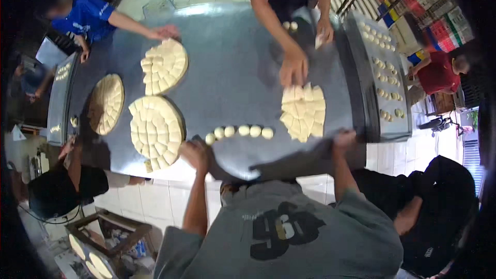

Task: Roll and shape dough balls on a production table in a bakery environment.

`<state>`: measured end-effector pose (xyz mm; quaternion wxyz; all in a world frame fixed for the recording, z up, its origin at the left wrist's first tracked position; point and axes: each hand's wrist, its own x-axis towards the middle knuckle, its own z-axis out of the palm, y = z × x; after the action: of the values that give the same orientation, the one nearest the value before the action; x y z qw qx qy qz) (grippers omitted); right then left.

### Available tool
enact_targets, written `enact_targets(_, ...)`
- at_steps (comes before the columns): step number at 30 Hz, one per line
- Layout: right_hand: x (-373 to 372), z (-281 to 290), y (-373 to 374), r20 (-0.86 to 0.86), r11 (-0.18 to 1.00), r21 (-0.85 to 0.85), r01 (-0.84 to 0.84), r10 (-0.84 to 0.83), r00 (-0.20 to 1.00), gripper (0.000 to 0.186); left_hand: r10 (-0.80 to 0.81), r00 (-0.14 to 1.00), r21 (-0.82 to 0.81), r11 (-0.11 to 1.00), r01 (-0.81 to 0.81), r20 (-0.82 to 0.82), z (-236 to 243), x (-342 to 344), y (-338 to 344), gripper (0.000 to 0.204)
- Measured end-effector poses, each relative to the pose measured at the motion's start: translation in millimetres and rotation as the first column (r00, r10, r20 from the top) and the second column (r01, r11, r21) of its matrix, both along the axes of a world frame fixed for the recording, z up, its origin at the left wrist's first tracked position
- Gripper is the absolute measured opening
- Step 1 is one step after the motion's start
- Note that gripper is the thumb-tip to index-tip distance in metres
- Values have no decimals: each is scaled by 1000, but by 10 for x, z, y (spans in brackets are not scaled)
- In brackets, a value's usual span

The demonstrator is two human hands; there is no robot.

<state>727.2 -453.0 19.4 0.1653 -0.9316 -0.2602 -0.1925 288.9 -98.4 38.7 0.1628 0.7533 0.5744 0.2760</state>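
My left hand [195,156] is low over the front of the metal table [227,67], beside the large cut dough disc [156,129] and the left end of a row of dough balls [245,130]. My right hand [345,141] is farther right near the table's front edge, just past a partly used patch of cut dough [304,113]. Motion smears both hands, and whatever lies under their palms is hidden. Across the table, a co-worker's hand [294,68] reaches to the top of that same dough patch.
More cut dough [164,64] lies at the left, next to another disc [107,104]. A tray [380,88] with rows of dough balls stands along the right side. A person in blue [88,15] reaches in from the far left; others stand close on both sides.
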Motion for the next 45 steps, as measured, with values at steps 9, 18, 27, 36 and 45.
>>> enact_targets(9,-201,358,125,-44,959,-33,282,-284,958,25,-128,967,270,945,186,-219,401,-261,-148,13)
enact_targets(18,-762,536,-101,-419,921,313,233,-86,904,34,-136,980,-58,988,145,142,756,-110,-822,23)
enact_targets(27,-2067,1256,1440,-654,745,420,-518,644,396,42,-501,706,-212,720,661,501,1148,237,-705,36)
enact_targets(36,-1764,836,732,-499,908,373,192,21,866,35,-442,762,-408,656,635,473,1494,81,-549,39)
enact_targets(45,-1321,685,1613,-622,782,232,578,-338,707,66,-792,322,-185,264,947,518,1450,1947,-876,36)
